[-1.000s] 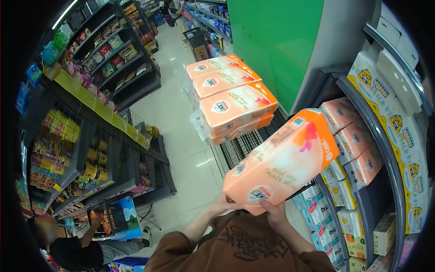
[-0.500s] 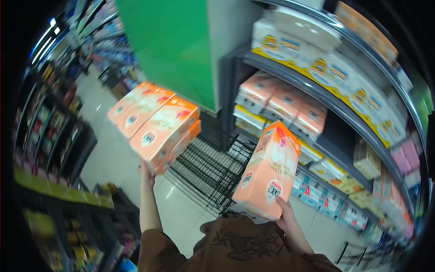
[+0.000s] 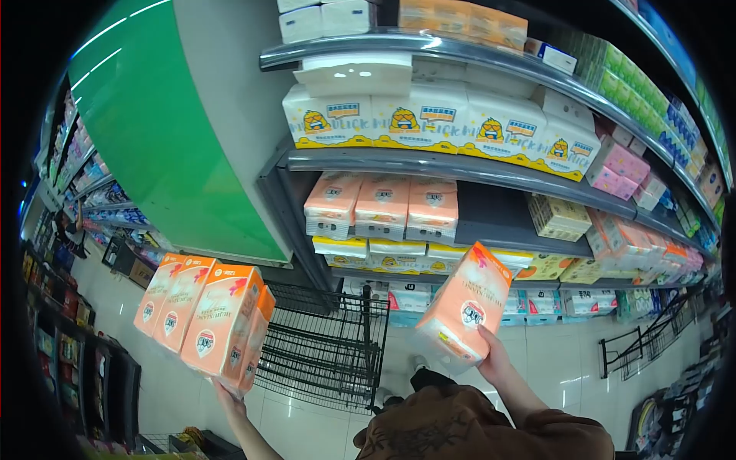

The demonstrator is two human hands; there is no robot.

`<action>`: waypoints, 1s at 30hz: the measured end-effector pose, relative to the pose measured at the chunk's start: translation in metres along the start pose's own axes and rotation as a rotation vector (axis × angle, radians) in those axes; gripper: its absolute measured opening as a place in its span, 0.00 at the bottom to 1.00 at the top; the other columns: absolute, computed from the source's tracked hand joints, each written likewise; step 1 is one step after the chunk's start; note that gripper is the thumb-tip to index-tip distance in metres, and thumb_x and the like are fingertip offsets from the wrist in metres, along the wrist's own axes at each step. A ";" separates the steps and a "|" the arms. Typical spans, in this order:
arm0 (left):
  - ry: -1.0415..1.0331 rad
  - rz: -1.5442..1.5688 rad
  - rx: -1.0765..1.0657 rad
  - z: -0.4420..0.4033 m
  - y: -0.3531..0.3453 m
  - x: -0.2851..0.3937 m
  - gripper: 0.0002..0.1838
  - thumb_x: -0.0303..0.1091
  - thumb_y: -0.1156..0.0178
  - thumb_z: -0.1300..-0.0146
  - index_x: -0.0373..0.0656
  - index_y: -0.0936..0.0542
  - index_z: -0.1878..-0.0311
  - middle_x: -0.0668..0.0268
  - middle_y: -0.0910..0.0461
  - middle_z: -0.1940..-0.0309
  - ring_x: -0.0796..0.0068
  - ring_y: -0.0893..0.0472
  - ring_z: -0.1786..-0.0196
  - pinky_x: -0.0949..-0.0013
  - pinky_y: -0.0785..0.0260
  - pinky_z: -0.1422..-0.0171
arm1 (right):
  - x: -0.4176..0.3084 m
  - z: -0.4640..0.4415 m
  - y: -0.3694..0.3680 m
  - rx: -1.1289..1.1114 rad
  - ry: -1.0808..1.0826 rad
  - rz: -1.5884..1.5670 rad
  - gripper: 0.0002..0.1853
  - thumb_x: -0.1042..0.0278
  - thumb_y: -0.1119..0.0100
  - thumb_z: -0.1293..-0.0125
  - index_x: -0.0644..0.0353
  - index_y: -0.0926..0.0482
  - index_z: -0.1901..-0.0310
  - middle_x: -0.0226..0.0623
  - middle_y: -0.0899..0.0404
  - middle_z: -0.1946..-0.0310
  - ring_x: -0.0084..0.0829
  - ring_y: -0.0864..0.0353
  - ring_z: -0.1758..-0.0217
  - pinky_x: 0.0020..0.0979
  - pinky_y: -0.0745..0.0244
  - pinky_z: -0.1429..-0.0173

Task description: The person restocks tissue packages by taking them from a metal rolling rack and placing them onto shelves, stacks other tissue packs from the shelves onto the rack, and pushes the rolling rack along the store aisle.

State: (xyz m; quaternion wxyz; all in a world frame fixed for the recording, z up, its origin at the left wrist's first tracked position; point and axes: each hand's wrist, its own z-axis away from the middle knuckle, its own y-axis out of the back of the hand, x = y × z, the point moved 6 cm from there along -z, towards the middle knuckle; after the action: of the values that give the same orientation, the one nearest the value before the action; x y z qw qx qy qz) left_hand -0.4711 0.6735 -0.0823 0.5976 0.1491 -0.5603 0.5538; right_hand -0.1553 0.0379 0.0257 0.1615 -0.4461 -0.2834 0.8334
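My left hand (image 3: 229, 396) is closed on the lower edge of a multipack of tissues (image 3: 203, 314), several peach-and-orange packs bundled in clear film and held out to the left. Its fingers are mostly hidden behind the bundle. My right hand (image 3: 493, 357) grips a second tissue pack (image 3: 469, 303) of the same peach colour by its lower right side, tilted in front of the shelf. A black wire shopping cart (image 3: 318, 345) stands between the two hands, below the shelf end.
Matching peach tissue packs (image 3: 382, 205) sit on the middle shelf, with white-and-yellow tissue packs (image 3: 418, 115) above. A green panel (image 3: 161, 130) covers the pillar at left. Dark display racks (image 3: 54, 345) line the far left aisle. Another wire cart (image 3: 640, 341) stands at right.
My view has swung toward the right, so the shelf now faces me more squarely. The multipack in my left hand sits lower and further left in view. Both hands keep their hold.
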 end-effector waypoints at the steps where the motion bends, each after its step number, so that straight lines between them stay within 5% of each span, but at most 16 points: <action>1: -0.034 -0.065 0.018 0.002 0.008 -0.002 0.36 0.60 0.59 0.24 0.44 0.42 0.24 0.57 0.35 0.28 0.57 0.31 0.30 0.52 0.35 0.28 | -0.006 -0.002 0.003 0.007 0.022 0.000 0.29 0.56 0.45 0.27 0.58 0.37 0.30 0.39 0.28 0.34 0.36 0.28 0.32 0.40 0.33 0.29; 11: -0.310 -0.076 0.314 0.093 -0.052 -0.048 0.30 0.46 0.54 0.23 0.40 0.40 0.26 0.55 0.31 0.33 0.56 0.27 0.34 0.54 0.30 0.32 | -0.116 -0.059 0.022 0.071 0.278 0.170 0.29 0.59 0.42 0.29 0.65 0.34 0.33 0.40 0.26 0.36 0.33 0.26 0.34 0.37 0.31 0.31; 16: -0.254 0.108 0.292 0.110 -0.082 -0.083 0.26 0.45 0.52 0.23 0.40 0.35 0.30 0.58 0.27 0.38 0.59 0.23 0.39 0.57 0.26 0.37 | -0.214 -0.187 0.046 -0.004 0.331 0.352 0.33 0.56 0.37 0.33 0.61 0.33 0.31 0.42 0.31 0.33 0.36 0.30 0.31 0.37 0.32 0.31; 18: -0.270 0.089 0.338 0.121 -0.102 -0.080 0.25 0.45 0.52 0.23 0.40 0.33 0.32 0.59 0.25 0.40 0.61 0.22 0.41 0.58 0.25 0.39 | -0.235 -0.243 0.070 0.318 0.558 1.089 0.40 0.52 0.35 0.35 0.53 0.40 0.26 0.51 0.33 0.34 0.47 0.35 0.28 0.44 0.38 0.27; 21: -0.369 0.121 0.414 0.143 -0.132 -0.067 0.24 0.44 0.52 0.23 0.38 0.32 0.33 0.59 0.23 0.42 0.64 0.20 0.44 0.59 0.23 0.41 | -0.220 -0.301 0.089 0.279 0.830 1.352 0.43 0.49 0.35 0.37 0.49 0.42 0.24 0.57 0.39 0.32 0.56 0.42 0.27 0.47 0.42 0.25; 24: -0.411 0.166 0.205 0.160 -0.137 -0.056 0.23 0.43 0.53 0.23 0.38 0.32 0.33 0.59 0.22 0.43 0.64 0.19 0.44 0.59 0.23 0.41 | -0.222 -0.335 0.085 0.239 0.983 1.433 0.41 0.48 0.36 0.36 0.52 0.40 0.26 0.59 0.39 0.32 0.59 0.41 0.29 0.50 0.40 0.28; 26: -0.395 0.116 0.329 0.185 -0.134 -0.048 0.23 0.43 0.56 0.22 0.36 0.33 0.33 0.57 0.22 0.42 0.64 0.19 0.43 0.59 0.24 0.39 | -0.225 -0.315 0.057 0.512 1.008 1.644 0.36 0.54 0.37 0.34 0.56 0.37 0.28 0.58 0.39 0.32 0.58 0.40 0.30 0.50 0.39 0.29; 28: -0.463 0.138 0.398 0.216 -0.172 -0.032 0.21 0.41 0.55 0.22 0.36 0.31 0.36 0.58 0.22 0.43 0.67 0.19 0.45 0.62 0.24 0.43 | -0.228 -0.221 -0.035 0.360 1.325 1.476 0.28 0.59 0.40 0.31 0.60 0.33 0.33 0.55 0.31 0.37 0.52 0.33 0.33 0.47 0.35 0.32; 30: -0.519 0.140 0.396 0.246 -0.203 -0.023 0.24 0.43 0.57 0.21 0.33 0.34 0.33 0.56 0.24 0.40 0.61 0.20 0.41 0.58 0.26 0.37 | -0.189 -0.208 -0.059 -0.093 1.026 1.209 0.23 0.62 0.43 0.29 0.61 0.31 0.36 0.47 0.24 0.43 0.41 0.25 0.39 0.41 0.31 0.35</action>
State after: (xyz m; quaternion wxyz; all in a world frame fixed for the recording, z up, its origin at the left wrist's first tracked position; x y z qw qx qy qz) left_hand -0.4213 0.3968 0.0691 0.3546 0.3595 -0.5844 0.6352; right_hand 0.1228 0.0541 0.0934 -0.2274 -0.8572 0.0831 0.4545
